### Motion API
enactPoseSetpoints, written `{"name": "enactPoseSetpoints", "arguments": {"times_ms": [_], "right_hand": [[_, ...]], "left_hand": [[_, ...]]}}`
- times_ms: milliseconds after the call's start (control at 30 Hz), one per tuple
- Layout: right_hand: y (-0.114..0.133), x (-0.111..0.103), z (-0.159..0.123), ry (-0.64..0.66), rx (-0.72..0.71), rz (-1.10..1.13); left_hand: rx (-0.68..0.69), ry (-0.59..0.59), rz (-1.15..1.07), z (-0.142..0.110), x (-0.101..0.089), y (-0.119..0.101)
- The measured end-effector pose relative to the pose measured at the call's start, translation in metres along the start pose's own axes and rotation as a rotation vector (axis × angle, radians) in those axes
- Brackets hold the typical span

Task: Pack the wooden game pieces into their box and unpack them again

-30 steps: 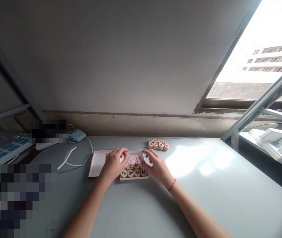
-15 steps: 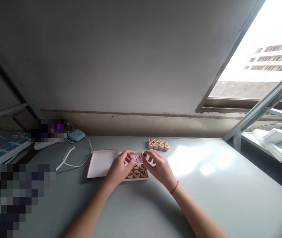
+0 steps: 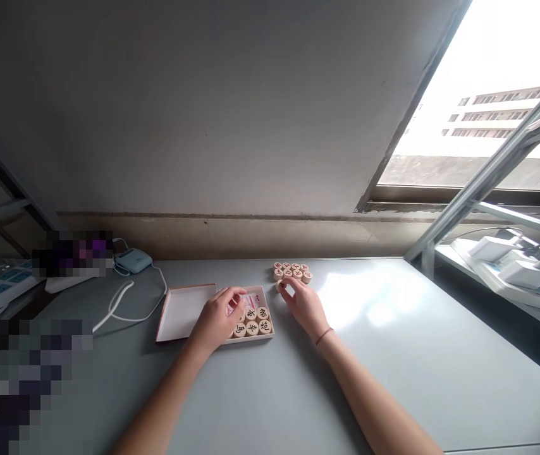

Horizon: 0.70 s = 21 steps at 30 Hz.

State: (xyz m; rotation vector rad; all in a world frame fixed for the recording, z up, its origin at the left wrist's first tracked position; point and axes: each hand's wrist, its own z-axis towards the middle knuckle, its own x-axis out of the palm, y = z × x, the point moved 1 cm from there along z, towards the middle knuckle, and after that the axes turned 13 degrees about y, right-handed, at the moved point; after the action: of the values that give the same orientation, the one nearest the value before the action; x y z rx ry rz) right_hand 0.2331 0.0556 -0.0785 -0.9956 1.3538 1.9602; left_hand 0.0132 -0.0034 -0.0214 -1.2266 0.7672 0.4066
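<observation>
My right hand [image 3: 306, 309] pinches a round wooden Chinese chess piece [image 3: 280, 286] just in front of a block of wooden pieces [image 3: 293, 272] with red characters, set out in two rows on the table. Over the left part of a shallow white box [image 3: 270, 316] hangs my left hand [image 3: 217, 319], fingers curved and thumb apart, with no piece visible in it. Several pieces [image 3: 251, 328] with black characters lie in the box's near part, some hidden by that hand. Pink print shows on the bare far part of its floor.
The box lid [image 3: 187, 309] lies inside-up to the left. Beyond it are a white cable [image 3: 159, 309], a light blue device [image 3: 133, 260] and a power strip [image 3: 2, 287]. A metal frame [image 3: 454, 189] and a shelf with white adapters [image 3: 511, 268] stand at right.
My right hand has moved from above the box to the table by the red-character pieces, carrying a chess piece. My left hand stays over the box. The whole view has shifted slightly.
</observation>
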Motion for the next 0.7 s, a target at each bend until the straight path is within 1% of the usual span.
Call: {"name": "enactPoseSetpoints", "arguments": {"times_ms": [100,200,300,467,533,600,633,700], "right_hand": [[-0.001,0.005,0.001,0.005,0.023,-0.079],[-0.001,0.007,0.002,0.017,0.069,-0.111],[-0.001,0.008,0.003,0.027,0.099,-0.123],[-0.002,0.009,0.003,0.019,0.106,-0.105],[0.0,0.008,0.002,-0.022,0.084,-0.084],[0.005,0.005,0.0,-0.069,0.026,-0.031],[0.009,0.003,-0.001,-0.076,-0.011,0.014],[0.018,0.001,-0.004,-0.04,-0.079,0.115]], "left_hand": [[0.001,0.007,0.006,0.0,0.001,0.002],[-0.007,0.024,0.015,0.0,0.002,0.004],[-0.008,0.036,0.024,0.001,0.003,0.005],[-0.034,0.029,0.042,0.002,0.003,0.009],[-0.06,0.03,0.074,0.003,0.002,0.012],[-0.085,0.041,0.153,0.002,0.002,0.016],[-0.101,0.056,0.206,0.002,0.002,0.018],[-0.138,0.116,0.307,0.001,0.004,0.02]]}}
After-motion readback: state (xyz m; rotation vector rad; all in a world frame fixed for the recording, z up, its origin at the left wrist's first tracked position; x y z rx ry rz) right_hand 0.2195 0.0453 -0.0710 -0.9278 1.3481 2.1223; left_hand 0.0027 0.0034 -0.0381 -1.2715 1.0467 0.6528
